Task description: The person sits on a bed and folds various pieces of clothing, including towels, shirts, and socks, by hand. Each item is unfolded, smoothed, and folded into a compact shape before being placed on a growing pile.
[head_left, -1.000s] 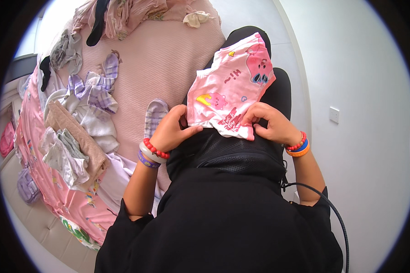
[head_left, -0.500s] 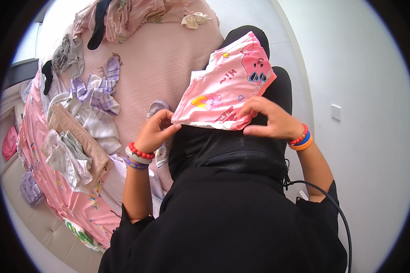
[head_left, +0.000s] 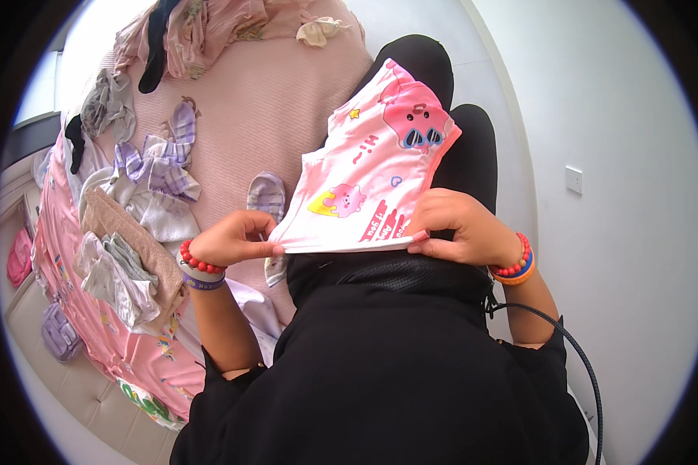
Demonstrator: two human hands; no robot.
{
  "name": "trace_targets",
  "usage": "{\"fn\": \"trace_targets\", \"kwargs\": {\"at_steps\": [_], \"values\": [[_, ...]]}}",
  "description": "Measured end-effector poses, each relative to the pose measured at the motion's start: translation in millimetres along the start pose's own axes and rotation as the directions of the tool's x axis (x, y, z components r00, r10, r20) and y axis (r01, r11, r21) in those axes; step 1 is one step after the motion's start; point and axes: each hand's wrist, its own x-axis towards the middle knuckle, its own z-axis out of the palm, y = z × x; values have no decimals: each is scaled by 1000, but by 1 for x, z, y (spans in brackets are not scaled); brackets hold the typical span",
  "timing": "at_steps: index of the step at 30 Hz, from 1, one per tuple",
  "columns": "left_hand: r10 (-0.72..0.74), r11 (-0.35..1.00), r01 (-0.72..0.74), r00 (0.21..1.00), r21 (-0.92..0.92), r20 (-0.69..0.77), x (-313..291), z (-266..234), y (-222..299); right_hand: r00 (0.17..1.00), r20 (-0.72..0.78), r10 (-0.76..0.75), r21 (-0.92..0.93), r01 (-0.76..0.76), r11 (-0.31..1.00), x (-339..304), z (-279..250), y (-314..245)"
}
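Note:
A small pink child's shirt (head_left: 364,174), printed with cartoon figures, lies across my black-clad lap and thighs. Its straight pale edge faces my body, stretched level between both hands. My left hand (head_left: 236,239) pinches the left corner of that edge between thumb and fingers. At the other end, my right hand (head_left: 464,225) is closed on the edge, thumb below and fingers on top. A purple-and-white patterned cloth item (head_left: 267,194) lies just beyond my left hand, partly covered by it; its kind is unclear.
On the pink bed (head_left: 240,108) to my left are a folded brown towel (head_left: 120,221) with light clothes on it, purple checked clothing (head_left: 159,167) and grey clothing (head_left: 108,105). Rumpled pink fabric (head_left: 217,27) lies at the far end. A cable (head_left: 578,356) hangs by my right arm.
The shirt's near edge has come closer to my body and been pulled straight. My left hand has shifted left and down with its corner; my right hand has closed on the other end.

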Motion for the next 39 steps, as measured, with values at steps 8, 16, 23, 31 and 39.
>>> {"fn": "trace_targets", "kwargs": {"at_steps": [8,16,23,31,39], "values": [[321,912,-383,890,-147,-323,38,-3,31,923,-233,305,307,-228,924,-20,-14,8],[490,803,-596,652,8,-578,141,-10,79,602,-635,484,514,-139,846,9,-26,65],[379,925,-218,600,312,-704,139,12,35,480,-613,627,569,-283,772,12,-13,97],[371,843,-520,748,-138,-551,113,24,28,678,-302,670,764,-248,596,11,-17,41],[623,345,-711,662,-612,-417,-27,74,62,985,-170,-30,602,128,788,11,-3,-76]]}}
